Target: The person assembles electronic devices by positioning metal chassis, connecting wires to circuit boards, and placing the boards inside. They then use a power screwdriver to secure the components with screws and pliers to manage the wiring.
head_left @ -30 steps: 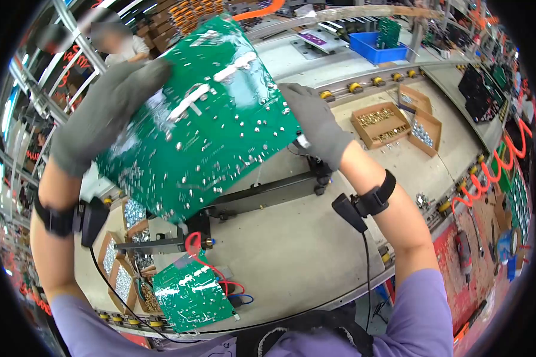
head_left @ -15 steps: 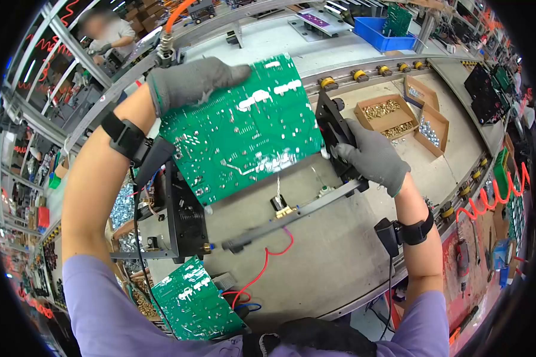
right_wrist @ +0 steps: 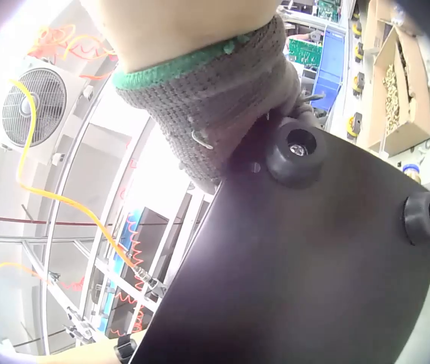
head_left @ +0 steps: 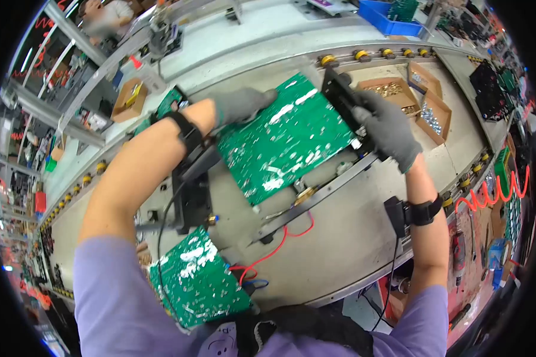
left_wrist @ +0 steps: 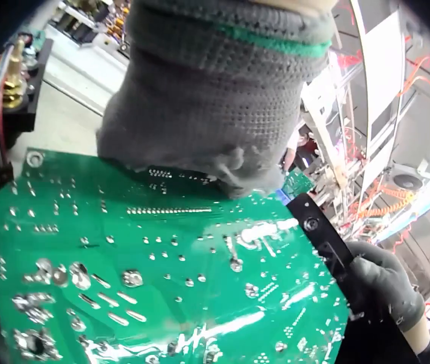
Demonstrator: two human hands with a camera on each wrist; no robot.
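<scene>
Green circuit board point(head_left: 286, 140) is in the grip of the gloved left hand point(head_left: 242, 106), which clasps its far edge; the fingertips behind the board are hidden, so how tightly they close cannot be told. The board's soldered face is turned up toward the head camera, between a black bracket point(head_left: 192, 202) on the left and a black panel point(head_left: 342, 98) on the right. The gloved right hand point(head_left: 393, 131) grips that panel by its edge, its hold closed around it. The board's right side is close beside the panel; whether they touch is unclear. In the right wrist view, round rubber feet point(right_wrist: 297, 155) stand out from the panel's outer face.

Just below the board in the head view runs a grey bar point(head_left: 324, 196), with a thin red tube point(head_left: 265, 257) beyond it. A second green board point(head_left: 199, 282) lies nearer the person's body, solder side up. To the right of the right hand are a cardboard box with brass-coloured parts point(head_left: 390, 90) and another with silvery parts point(head_left: 432, 119). Yellow rollers point(head_left: 361, 55) line the bench's far side, and farther off stands a blue bin point(head_left: 390, 25).
</scene>
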